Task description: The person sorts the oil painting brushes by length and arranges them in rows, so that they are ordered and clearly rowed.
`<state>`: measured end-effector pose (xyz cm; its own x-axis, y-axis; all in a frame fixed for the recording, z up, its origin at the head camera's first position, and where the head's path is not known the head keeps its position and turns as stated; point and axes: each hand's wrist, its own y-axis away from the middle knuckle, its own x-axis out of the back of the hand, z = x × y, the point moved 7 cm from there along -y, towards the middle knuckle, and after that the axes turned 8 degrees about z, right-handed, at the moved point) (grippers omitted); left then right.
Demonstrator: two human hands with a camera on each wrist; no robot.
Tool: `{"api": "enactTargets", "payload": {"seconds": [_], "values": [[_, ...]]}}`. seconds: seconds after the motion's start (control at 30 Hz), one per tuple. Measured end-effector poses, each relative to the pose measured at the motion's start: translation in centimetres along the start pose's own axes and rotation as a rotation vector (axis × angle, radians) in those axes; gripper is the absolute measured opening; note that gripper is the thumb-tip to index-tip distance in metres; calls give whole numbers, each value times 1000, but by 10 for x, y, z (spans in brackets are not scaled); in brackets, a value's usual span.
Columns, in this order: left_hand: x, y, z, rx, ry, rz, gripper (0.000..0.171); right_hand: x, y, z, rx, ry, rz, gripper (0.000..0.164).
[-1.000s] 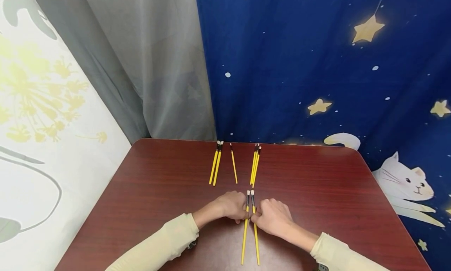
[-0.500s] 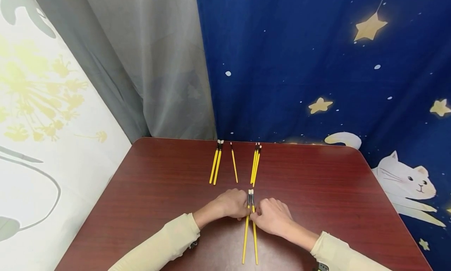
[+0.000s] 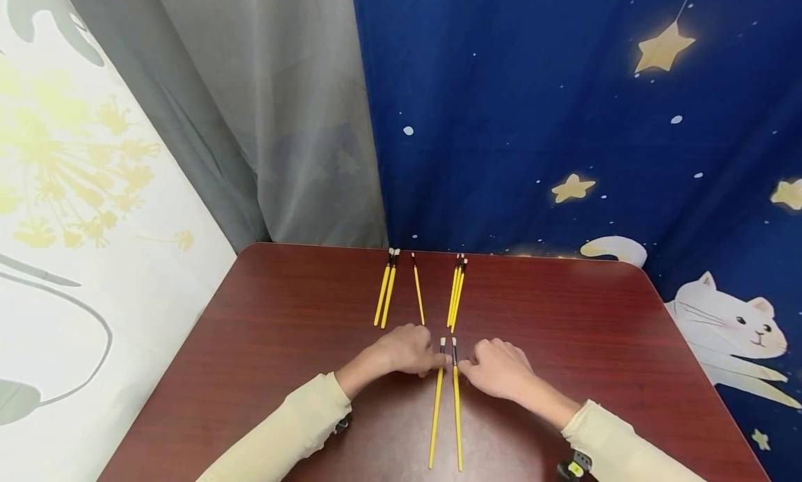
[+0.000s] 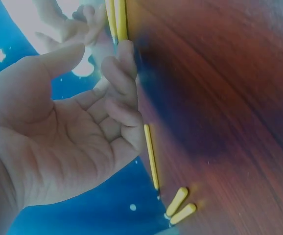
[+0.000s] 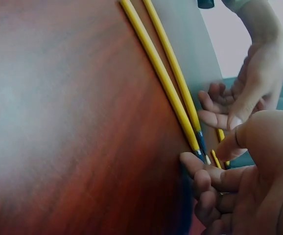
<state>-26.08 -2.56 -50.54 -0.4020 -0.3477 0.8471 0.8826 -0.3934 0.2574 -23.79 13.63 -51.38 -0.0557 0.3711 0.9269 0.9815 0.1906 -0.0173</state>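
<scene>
Two yellow-handled paintbrushes with pale bristles and dark ferrules lie close to each other in the head view: the left brush (image 3: 436,412) and the right brush (image 3: 457,419). My left hand (image 3: 407,350) reaches over the left brush just below its ferrule, an extended fingertip in the gap. In the left wrist view the left hand (image 4: 73,132) has its thumb well apart from loosely bent fingers, nothing in the palm. My right hand (image 3: 501,372) is beside the right brush, fingertips at its ferrule. The right wrist view shows the right hand's (image 5: 249,181) thumb and forefinger apart.
Farther back on the reddish-brown table (image 3: 282,294) lie a pair of thicker brushes (image 3: 387,290), one thin brush (image 3: 418,294) and a group of three brushes (image 3: 456,294). A grey curtain (image 3: 307,120) and a blue starry one (image 3: 489,120) hang behind.
The two near brushes first drew together at their heads, then spread slightly apart. My left hand has shifted forward, and my right hand has moved a little to the right.
</scene>
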Motion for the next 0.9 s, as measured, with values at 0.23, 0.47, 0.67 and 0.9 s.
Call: {"api": "enactTargets", "payload": {"seconds": [0.23, 0.47, 0.67, 0.9], "values": [[18, -7, -16, 23, 36, 65, 61, 5, -6, 9, -16, -31, -29, 49], [40, -24, -36, 48, 133, 166, 58, 3, -8, 14, -28, -50, -35, 50], [59, -39, -48, 72, 166, 281, 49, 6, -13, 14, -35, -32, 2, 48], [66, -47, -54, 141, 226, 385, 34, 18, -25, 18, -46, -53, 109, 29]]}}
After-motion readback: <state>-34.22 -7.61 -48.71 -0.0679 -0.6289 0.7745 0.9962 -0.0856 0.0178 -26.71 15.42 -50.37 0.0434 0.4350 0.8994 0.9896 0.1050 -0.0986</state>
